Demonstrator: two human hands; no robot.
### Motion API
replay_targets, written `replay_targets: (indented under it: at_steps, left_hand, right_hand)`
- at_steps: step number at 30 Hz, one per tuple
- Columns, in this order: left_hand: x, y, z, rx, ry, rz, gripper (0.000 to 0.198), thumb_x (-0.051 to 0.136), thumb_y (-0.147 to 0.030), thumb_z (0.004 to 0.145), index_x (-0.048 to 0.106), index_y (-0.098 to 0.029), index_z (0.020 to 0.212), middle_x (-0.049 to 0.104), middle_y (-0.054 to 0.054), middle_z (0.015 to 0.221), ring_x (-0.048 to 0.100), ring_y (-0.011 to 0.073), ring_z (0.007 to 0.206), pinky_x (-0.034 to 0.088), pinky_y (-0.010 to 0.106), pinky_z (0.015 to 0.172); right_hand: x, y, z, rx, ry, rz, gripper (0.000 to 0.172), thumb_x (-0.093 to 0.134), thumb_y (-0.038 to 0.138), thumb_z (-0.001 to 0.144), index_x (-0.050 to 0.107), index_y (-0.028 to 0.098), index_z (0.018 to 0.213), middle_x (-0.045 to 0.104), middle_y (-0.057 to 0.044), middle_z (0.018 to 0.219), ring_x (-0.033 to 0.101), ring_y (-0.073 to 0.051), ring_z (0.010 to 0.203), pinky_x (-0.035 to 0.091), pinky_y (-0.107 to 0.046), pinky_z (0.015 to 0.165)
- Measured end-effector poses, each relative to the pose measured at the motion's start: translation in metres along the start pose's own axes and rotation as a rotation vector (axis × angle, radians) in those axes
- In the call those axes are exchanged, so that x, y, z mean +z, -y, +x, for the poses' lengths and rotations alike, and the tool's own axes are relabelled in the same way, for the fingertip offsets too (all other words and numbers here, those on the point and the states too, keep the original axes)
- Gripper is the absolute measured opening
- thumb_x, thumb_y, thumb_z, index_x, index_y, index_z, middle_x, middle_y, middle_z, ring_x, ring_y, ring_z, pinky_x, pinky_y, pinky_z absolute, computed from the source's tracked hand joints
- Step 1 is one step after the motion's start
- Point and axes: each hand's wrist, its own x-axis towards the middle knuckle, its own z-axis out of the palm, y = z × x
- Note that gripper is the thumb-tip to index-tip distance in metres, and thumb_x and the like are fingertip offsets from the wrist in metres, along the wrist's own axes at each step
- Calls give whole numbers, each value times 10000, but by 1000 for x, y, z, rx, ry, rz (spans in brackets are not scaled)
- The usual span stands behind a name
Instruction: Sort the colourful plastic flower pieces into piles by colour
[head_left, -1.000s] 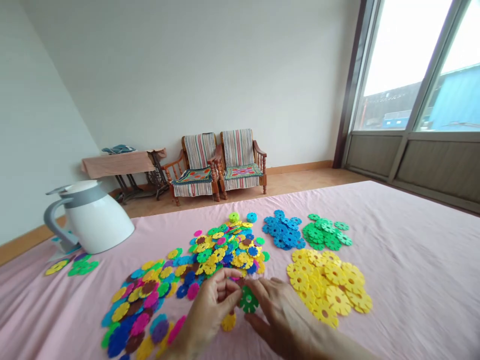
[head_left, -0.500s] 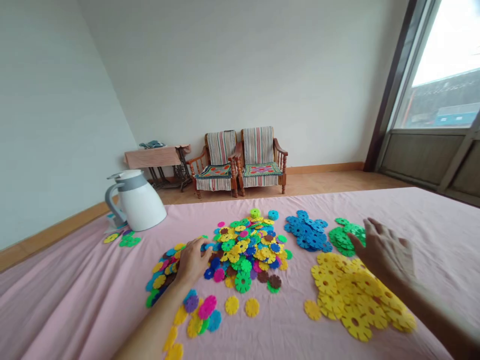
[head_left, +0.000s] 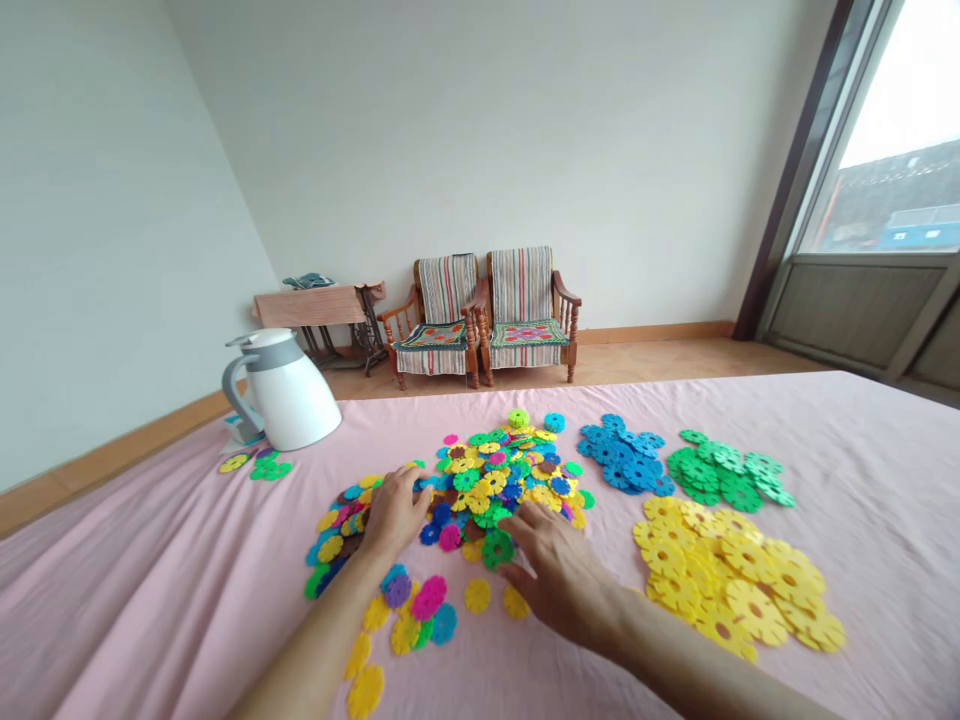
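A mixed heap of coloured plastic flower discs lies in the middle of the pink tablecloth. My left hand rests flat on the heap's left edge, fingers stretched out toward the discs. My right hand lies open at the heap's near edge, fingertips beside a green disc. Sorted piles sit to the right: blue discs, green discs and yellow discs. Loose yellow, pink and purple discs are scattered between my forearms.
A white jug with a grey handle stands at the table's far left, with a few yellow and green discs beside it. Beyond the table are two striped wooden armchairs, a small side table and a large window.
My right hand has come back from the green pile at the right to the near edge of the mixed heap. My left hand has stayed on the heap's left edge.
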Motion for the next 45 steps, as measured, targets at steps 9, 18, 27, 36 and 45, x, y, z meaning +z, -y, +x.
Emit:
replay_targets:
  at_steps: [9, 18, 27, 36, 45]
  left_hand:
    - [1, 0, 0, 6, 6, 10, 182, 490, -223, 811, 622, -180, 927, 667, 73, 977, 599, 224, 943, 453, 338, 861]
    - [4, 7, 4, 36, -5, 4, 228, 461, -277, 801, 634, -189, 920, 679, 75, 963, 620, 236, 919, 474, 349, 842]
    - [7, 10, 6, 41, -1, 28, 239, 453, -281, 801, 631, -185, 928, 677, 76, 971, 621, 242, 914, 484, 348, 818]
    - [5, 6, 2, 44, -9, 24, 187, 482, -233, 814, 625, -181, 922, 670, 76, 961, 609, 234, 920, 467, 351, 839]
    - [1, 0, -1, 22, -13, 5, 145, 520, -177, 808, 628, -174, 905, 660, 74, 942, 602, 218, 904, 466, 332, 821]
  right_hand:
    - [25, -5, 16, 173, -61, 75, 169, 634, 207, 694, 542, 195, 835, 588, -25, 849, 539, -176, 782, 388, -265, 659]
    - [-19, -63, -6, 357, -280, 126, 58, 520, 197, 757, 532, 217, 704, 615, 42, 628, 559, -106, 581, 373, -200, 542]
    - [-103, -209, -68, 835, -602, -194, 215, 472, 330, 761, 629, 190, 803, 701, -89, 769, 626, -210, 661, 399, -290, 561]
    - [-68, -163, -46, 543, -448, -126, 196, 473, 327, 795, 641, 230, 823, 687, -23, 754, 623, -183, 680, 420, -265, 623]
    - [2, -35, 13, 44, -61, 45, 170, 484, 157, 812, 641, 217, 789, 623, -25, 848, 568, -156, 799, 401, -244, 703]
